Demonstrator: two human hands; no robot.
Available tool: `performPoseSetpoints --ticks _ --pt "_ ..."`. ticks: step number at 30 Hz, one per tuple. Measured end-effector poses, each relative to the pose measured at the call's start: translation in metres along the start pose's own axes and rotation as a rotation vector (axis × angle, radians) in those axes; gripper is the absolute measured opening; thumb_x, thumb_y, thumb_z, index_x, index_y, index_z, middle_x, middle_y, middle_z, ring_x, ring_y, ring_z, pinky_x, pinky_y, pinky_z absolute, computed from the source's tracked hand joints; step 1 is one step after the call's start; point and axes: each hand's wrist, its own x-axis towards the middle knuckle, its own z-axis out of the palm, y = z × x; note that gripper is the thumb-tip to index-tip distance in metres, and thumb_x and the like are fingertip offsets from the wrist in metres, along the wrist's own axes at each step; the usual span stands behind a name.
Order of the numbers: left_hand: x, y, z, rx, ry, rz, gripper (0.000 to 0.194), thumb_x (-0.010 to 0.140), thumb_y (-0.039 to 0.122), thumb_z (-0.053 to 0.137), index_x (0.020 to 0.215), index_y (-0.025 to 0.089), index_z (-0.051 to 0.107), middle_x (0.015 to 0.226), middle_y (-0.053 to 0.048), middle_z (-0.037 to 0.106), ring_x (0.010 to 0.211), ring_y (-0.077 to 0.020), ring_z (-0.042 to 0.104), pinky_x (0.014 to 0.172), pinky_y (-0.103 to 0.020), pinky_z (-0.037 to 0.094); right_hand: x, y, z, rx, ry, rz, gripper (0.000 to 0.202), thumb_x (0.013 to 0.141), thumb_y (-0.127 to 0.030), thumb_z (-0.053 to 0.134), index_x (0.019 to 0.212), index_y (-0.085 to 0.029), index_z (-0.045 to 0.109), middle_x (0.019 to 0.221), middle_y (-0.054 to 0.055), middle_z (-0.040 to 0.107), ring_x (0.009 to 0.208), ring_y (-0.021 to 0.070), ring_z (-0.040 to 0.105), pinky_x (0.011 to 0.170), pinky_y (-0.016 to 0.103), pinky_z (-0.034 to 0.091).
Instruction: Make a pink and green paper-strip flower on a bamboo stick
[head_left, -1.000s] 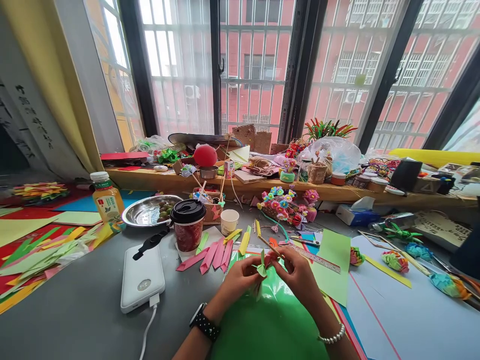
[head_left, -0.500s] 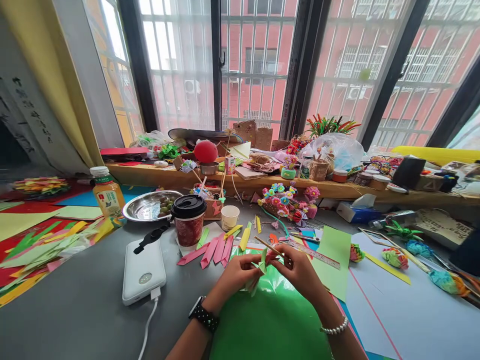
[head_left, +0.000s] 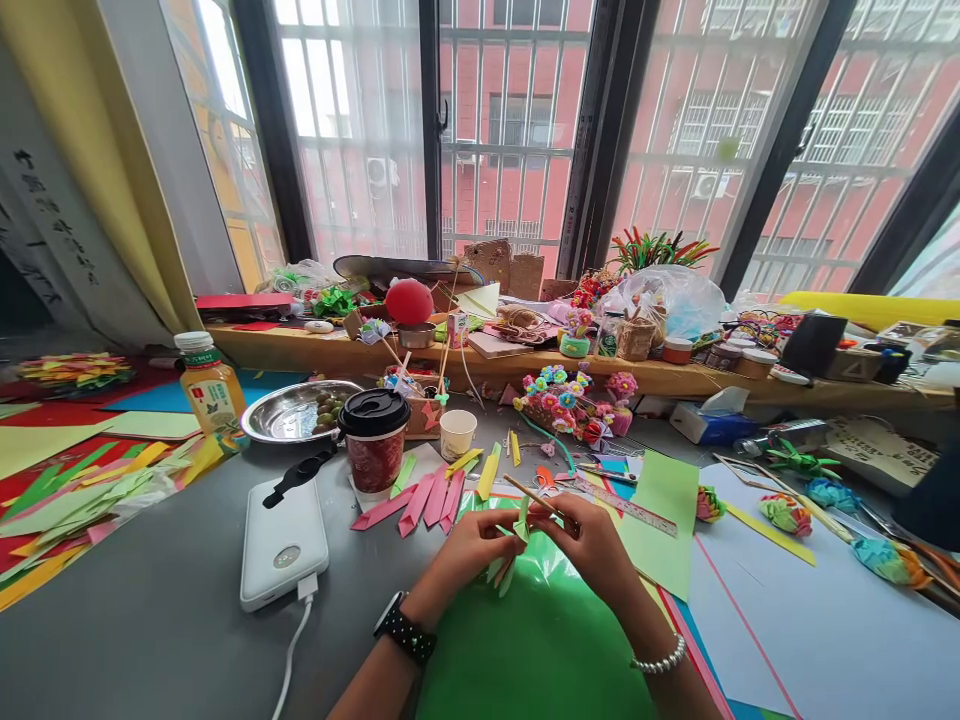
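Note:
A small folded piece of light green paper (head_left: 521, 528) is pinched between the fingertips of my left hand (head_left: 480, 545), with pale folded tips hanging below. My right hand (head_left: 589, 540) grips a thin wooden stick (head_left: 531, 492) that slants up to the left, and its fingertips meet the paper's right side. Both hands are above a glossy green sheet (head_left: 532, 650). Just beyond them lie folded pink strips (head_left: 424, 500) and a yellow-green strip (head_left: 489, 472).
A lidded cup (head_left: 375, 445), a paper cup (head_left: 457, 434), a metal bowl (head_left: 274, 412) and a white power bank (head_left: 283, 540) stand left. Light green paper (head_left: 664, 525), a ruler (head_left: 626, 505) and paper balls (head_left: 786, 512) lie right. A cluttered ledge (head_left: 480, 370) runs behind.
The view has shifted slightly. Both hands keep nearly the same pose, with the green paper turned a little between the fingers.

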Motion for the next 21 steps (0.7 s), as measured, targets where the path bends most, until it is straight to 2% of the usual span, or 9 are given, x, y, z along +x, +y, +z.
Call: performPoseSetpoints --ticks 4,9,12,17,21 --pt "0.000 -0.002 -0.001 0.028 0.013 0.026 0.033 0.057 0.024 0.067 0.089 0.015 0.067 0.067 0.000 0.059 0.060 -0.0119 0.052 0.057 -0.023 0.038 -0.001 -0.002 0.000 -0.034 0.010 -0.019 0.017 0.080 -0.028 0.051 0.082 -0.021 0.066 0.068 0.001 0.060 0.050 0.0114 0.043 0.049 0.022 0.032" --pt "-0.002 0.001 -0.001 0.085 -0.019 0.037 0.034 0.062 0.026 0.064 0.093 0.015 0.066 0.058 0.004 0.053 0.043 -0.0059 0.042 0.047 -0.020 0.032 0.000 -0.003 -0.002 -0.014 -0.044 0.020 0.015 0.078 -0.024 0.052 0.085 -0.020 0.064 0.070 0.000 0.063 0.046 0.0097 0.038 0.046 0.021 0.031" --pt "-0.001 -0.002 -0.002 0.100 -0.018 0.029 0.037 0.062 0.028 0.063 0.097 0.015 0.065 0.057 0.003 0.054 0.043 -0.0066 0.042 0.046 -0.020 0.031 0.000 -0.002 0.000 -0.005 -0.062 0.021 0.016 0.078 -0.022 0.050 0.086 -0.020 0.064 0.068 -0.001 0.062 0.046 0.0097 0.039 0.046 0.021 0.031" --pt "0.002 -0.005 -0.003 0.071 0.018 0.007 0.035 0.059 0.027 0.064 0.091 0.015 0.066 0.069 -0.001 0.060 0.060 -0.0125 0.052 0.057 -0.022 0.039 -0.002 0.000 0.008 -0.085 0.033 -0.035 0.016 0.078 -0.018 0.047 0.080 -0.018 0.063 0.069 0.001 0.062 0.048 0.0101 0.043 0.047 0.021 0.033" --pt "0.001 -0.003 -0.001 0.085 0.033 0.006 0.032 0.060 0.025 0.063 0.090 0.014 0.067 0.066 0.000 0.058 0.057 -0.0114 0.051 0.056 -0.022 0.038 -0.003 0.001 0.012 -0.147 0.066 -0.069 0.016 0.078 -0.020 0.047 0.076 -0.018 0.062 0.070 0.001 0.063 0.049 0.0106 0.046 0.049 0.021 0.034"
